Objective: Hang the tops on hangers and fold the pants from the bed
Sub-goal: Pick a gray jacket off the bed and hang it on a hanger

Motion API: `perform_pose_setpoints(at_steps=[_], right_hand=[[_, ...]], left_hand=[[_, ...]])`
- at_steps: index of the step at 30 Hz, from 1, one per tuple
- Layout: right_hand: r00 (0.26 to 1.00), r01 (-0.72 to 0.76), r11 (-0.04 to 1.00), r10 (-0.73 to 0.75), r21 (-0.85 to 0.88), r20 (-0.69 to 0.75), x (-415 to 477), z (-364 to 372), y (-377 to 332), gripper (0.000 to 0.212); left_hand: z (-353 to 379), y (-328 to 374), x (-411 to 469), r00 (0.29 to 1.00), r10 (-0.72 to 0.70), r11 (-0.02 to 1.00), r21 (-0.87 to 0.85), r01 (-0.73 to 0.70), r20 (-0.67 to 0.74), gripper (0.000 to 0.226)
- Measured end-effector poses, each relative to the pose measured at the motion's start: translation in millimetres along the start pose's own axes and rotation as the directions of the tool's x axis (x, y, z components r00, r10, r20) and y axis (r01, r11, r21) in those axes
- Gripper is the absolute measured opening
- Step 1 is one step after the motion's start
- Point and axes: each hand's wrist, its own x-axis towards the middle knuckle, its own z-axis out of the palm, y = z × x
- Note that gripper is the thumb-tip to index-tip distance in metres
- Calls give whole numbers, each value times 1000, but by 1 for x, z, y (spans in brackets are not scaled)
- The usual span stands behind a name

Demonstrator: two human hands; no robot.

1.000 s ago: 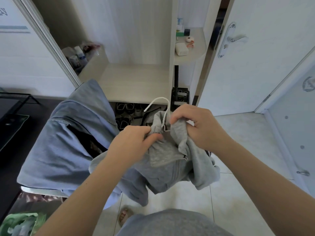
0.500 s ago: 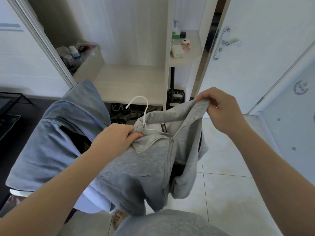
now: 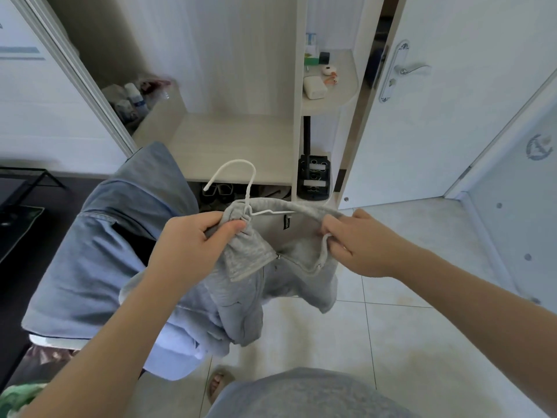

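Gripping grey top [image 3: 289,267] collar: left hand [image 3: 193,245], right hand [image 3: 358,245]; white hanger [image 3: 252,184] inside; tiled floor [image 3: 422,342], open wardrobe [image 3: 235,140].

Above the grip: open wardrobe's pale wood shelf [image 3: 235,140], shoes [image 3: 220,191] tucked under its front edge, bottles [image 3: 132,95] bunched at its far-left end. Up and right of the grip: rounded corner shelf [image 3: 340,95] carrying a white box [image 3: 315,86] and a small black cube [image 3: 324,58], a black slotted block [image 3: 313,179] below it, then a white door [image 3: 452,140] with a lever handle [image 3: 411,69]. Below the grip, beige floor tiles [image 3: 391,327]; far left, a dark glass table [image 3: 18,188].
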Motion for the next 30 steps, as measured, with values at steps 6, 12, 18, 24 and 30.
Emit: perform_pose_setpoints(at_steps=[6, 12, 18, 24, 30], right_hand=[[974, 51, 853, 72, -519, 214, 14, 3, 0, 43], [969, 104, 676, 95, -730, 226, 26, -20, 12, 19], [989, 2, 786, -93, -618, -114, 40, -42, 2, 15], [971, 160, 848, -227, -505, -74, 29, -68, 12, 19], [978, 181, 781, -80, -598, 191, 16, -58, 17, 33]], left_hand=[[-8, 1, 6, 998, 60, 997, 40, -60, 9, 40], [-14, -10, 14, 976, 21, 966, 246, -74, 215, 53], [3, -5, 25, 960, -77, 894, 446, -53, 269, 50], [-13, -13, 31, 997, -55, 863, 504, 24, 48, 48], [-7, -12, 17, 987, 151, 895, 431, -115, -50, 47]])
